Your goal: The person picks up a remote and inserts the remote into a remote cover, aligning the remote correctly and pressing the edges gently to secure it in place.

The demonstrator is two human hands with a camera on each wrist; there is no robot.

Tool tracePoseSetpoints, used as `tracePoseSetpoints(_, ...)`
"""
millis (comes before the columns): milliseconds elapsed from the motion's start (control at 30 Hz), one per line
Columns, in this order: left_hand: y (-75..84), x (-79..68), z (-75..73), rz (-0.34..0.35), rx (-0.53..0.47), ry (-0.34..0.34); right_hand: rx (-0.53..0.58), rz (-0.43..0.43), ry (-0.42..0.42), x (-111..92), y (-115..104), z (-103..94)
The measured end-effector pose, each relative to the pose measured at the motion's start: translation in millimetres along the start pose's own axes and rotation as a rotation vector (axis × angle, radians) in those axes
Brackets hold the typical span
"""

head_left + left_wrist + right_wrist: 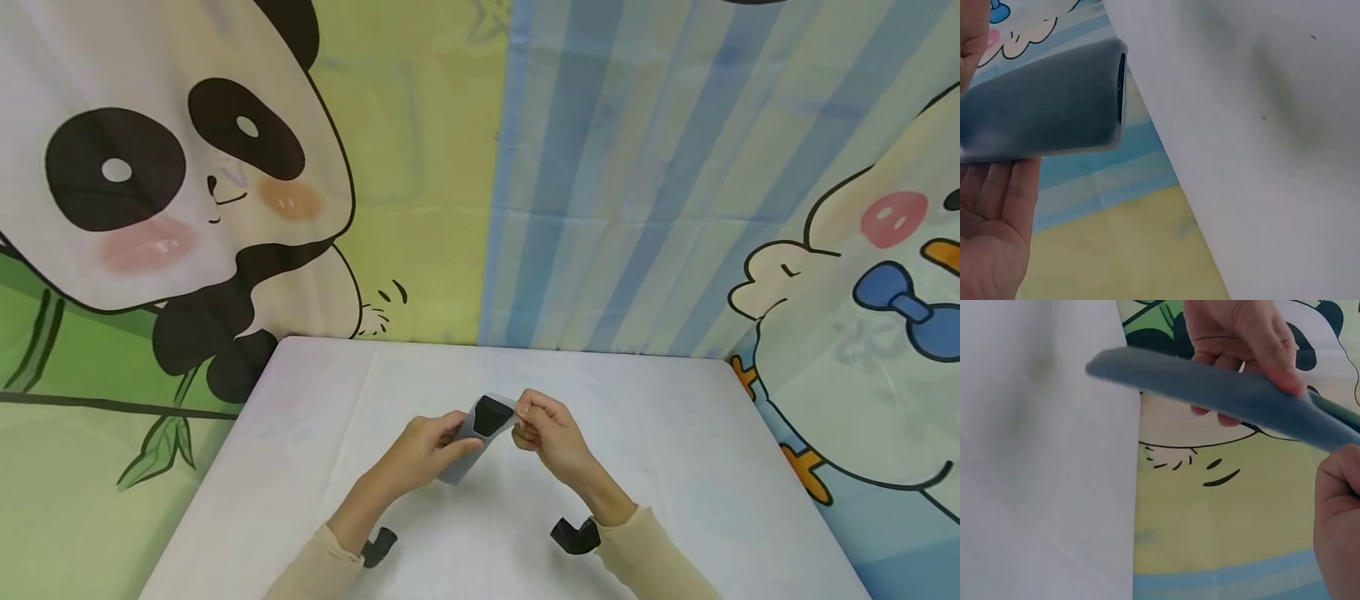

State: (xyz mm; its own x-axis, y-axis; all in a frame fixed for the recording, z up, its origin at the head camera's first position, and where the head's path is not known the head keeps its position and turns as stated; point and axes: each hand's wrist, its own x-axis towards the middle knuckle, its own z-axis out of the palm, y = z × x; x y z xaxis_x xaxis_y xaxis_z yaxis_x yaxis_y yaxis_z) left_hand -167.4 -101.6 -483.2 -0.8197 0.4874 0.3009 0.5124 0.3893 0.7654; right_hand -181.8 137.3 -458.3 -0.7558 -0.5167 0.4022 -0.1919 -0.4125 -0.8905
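A long, flat, dark device (492, 415) sits in a grey-blue, cloudy cover (459, 473), held up above the table. Its black face shows at the far end in the head view; its exact kind is unclear. My left hand (429, 450) grips the covered body from the side, thumb lying over the top. With curled fingers and thumb, my right hand (549, 435) pinches the cover's far right corner. The left wrist view shows the cover's smooth underside (1047, 100) and a dark slot in its end. A dark green edge (1335, 411) shows beside the cover in the right wrist view.
The white table (420, 375) spreads beneath both hands. Behind it hang cloths printed with a panda (300, 283) and blue stripes (570, 167). Black curved pieces (576, 536) stick out beside both forearms, near the beige sleeves (652, 550).
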Motion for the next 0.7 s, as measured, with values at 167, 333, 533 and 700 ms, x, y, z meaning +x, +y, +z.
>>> tracePoseSetpoints(167, 6.1, 4.5, 2.7, 0.070, 0.157, 0.123, -0.251, -0.090, 0.042, 3, -12, 9.5)
tracePoseSetpoints(333, 11.8, 9.0, 9.8, 0.209, 0.280, 0.254, -0.735, -0.267, 0.177, 5, -16, 25.1)
tracePoseSetpoints(533, 15.1, 15.2, 20.5, 0.239, 0.261, 0.335, -1.242, -0.480, 0.219, 13, -10, 33.9)
tracePoseSetpoints(700, 13.8, 16.8, 22.0, 0.170, 0.042, 0.306, -1.170, -0.424, 0.166, 19, -11, 25.6)
